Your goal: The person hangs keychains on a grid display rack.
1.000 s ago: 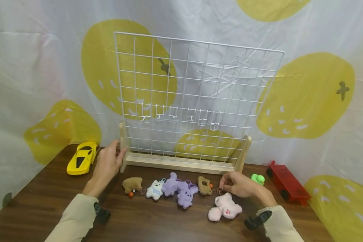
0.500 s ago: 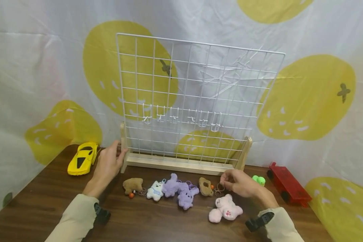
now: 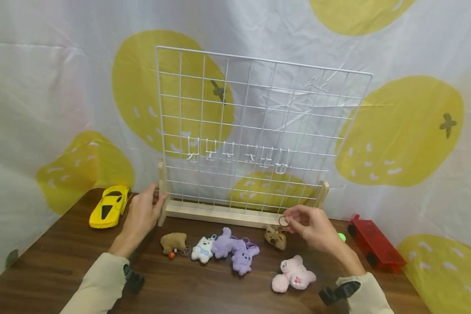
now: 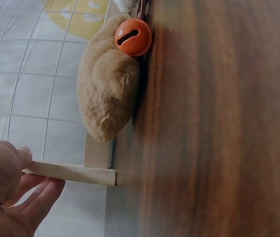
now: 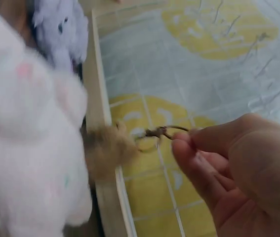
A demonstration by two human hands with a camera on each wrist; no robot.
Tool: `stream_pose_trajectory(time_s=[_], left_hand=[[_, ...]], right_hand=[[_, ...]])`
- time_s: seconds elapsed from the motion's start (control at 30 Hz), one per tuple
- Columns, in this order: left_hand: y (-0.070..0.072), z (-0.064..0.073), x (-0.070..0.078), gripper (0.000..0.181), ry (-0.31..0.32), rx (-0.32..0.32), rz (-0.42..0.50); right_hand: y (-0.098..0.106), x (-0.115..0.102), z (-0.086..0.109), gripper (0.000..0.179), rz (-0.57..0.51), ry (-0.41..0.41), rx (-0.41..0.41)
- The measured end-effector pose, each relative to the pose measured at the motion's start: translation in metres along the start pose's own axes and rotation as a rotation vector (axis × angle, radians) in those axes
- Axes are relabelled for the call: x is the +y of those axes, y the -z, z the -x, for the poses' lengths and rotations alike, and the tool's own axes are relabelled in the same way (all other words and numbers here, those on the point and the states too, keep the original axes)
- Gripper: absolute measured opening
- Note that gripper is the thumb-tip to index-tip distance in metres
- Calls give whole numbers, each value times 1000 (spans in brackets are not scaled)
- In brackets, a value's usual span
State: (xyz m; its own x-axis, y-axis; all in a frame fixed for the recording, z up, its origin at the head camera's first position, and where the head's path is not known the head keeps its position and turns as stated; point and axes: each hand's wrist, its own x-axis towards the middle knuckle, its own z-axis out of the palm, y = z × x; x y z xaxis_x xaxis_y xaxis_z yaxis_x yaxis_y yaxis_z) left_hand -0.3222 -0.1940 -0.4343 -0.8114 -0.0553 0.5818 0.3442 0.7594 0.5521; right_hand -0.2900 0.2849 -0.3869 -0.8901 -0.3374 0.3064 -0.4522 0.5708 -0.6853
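Note:
My right hand point(image 3: 315, 226) pinches the metal ring point(image 5: 178, 127) of a brown plush keychain point(image 3: 275, 239) between thumb and index finger. The plush hangs from the ring, blurred in the right wrist view, in front of the rack's wooden base point(image 3: 220, 214). My left hand point(image 3: 142, 213) grips the rack's left wooden upright point(image 4: 70, 172), thumb on one side and fingers on the other. Beside that upright lies another brown plush keychain point(image 4: 105, 89) with an orange bell point(image 4: 133, 37). White wire hooks point(image 3: 227, 155) hang in a row on the rack's grid.
A white plush point(image 3: 202, 250) and two purple plushes point(image 3: 242, 258) lie mid-table. A pink plush point(image 3: 298, 274) sits nearer, at right. A yellow toy car point(image 3: 109, 207) stands at left, a red toy cart point(image 3: 377, 242) at right. A green toy point(image 3: 341, 237) is partly hidden behind my right hand.
My right hand has lifted the brown plush keychain by its ring, up and toward the rack's base. My left hand keeps its grip on the upright.

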Motion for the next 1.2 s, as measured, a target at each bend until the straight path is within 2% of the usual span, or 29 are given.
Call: stream_pose_trajectory(time_s=[0.17, 0.4, 0.63, 0.77, 0.9, 1.2], left_hand=[[0, 0, 0, 26, -6, 0, 8], [2, -1, 1, 25, -21, 24, 1], [4, 0, 0, 25, -23, 29, -2], [1, 2, -2, 23, -17, 27, 2], [-1, 3, -1, 22, -17, 31, -2], [-5, 2, -1, 24, -23, 53, -16]], right_hand=[[0, -22, 0, 14, 9, 85, 153], [5, -59, -9, 14, -82, 258, 377], [10, -88, -27, 15, -164, 387, 532], [12, -93, -37, 15, -198, 394, 591], [11, -90, -43, 15, -231, 355, 627], [5, -72, -56, 16, -303, 268, 637]])
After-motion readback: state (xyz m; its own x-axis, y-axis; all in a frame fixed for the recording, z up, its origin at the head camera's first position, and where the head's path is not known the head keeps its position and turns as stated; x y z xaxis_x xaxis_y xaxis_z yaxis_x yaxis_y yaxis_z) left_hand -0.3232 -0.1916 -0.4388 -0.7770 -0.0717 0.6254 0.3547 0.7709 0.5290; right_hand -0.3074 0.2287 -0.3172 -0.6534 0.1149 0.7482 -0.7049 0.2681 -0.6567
